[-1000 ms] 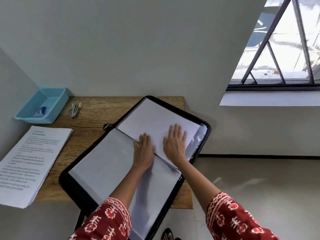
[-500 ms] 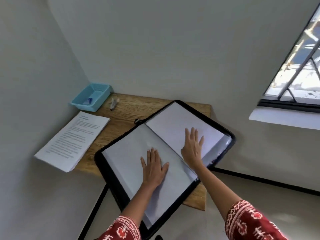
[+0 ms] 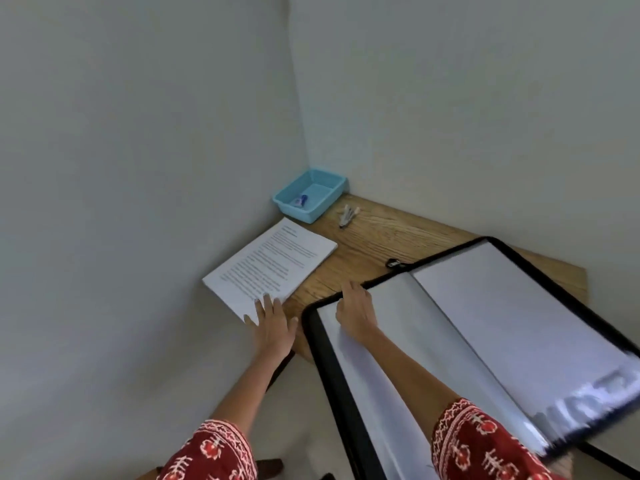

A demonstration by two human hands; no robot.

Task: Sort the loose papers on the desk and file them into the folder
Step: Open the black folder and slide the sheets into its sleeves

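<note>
Open black folder [image 3: 485,306] overhanging the wooden desk [image 3: 363,244], right hand [image 3: 356,311] flat on its left page, fingers straight, gripping nothing, left hand [image 3: 273,322] laid on the near corner of the printed paper stack [image 3: 270,265], fingers spread, blue tray [image 3: 310,194] and pens [image 3: 347,215] beyond.

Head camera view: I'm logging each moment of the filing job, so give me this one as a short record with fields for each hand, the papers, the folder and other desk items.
left hand: open, fingers flat on the near corner of the papers
right hand: open, resting on the folder's left page at its top edge
papers: white printed paper stack, on the wooden desk, left of the folder
folder: black-edged display folder, lying open, overhanging the desk
other: light blue plastic tray in the corner; pens beside it
</note>
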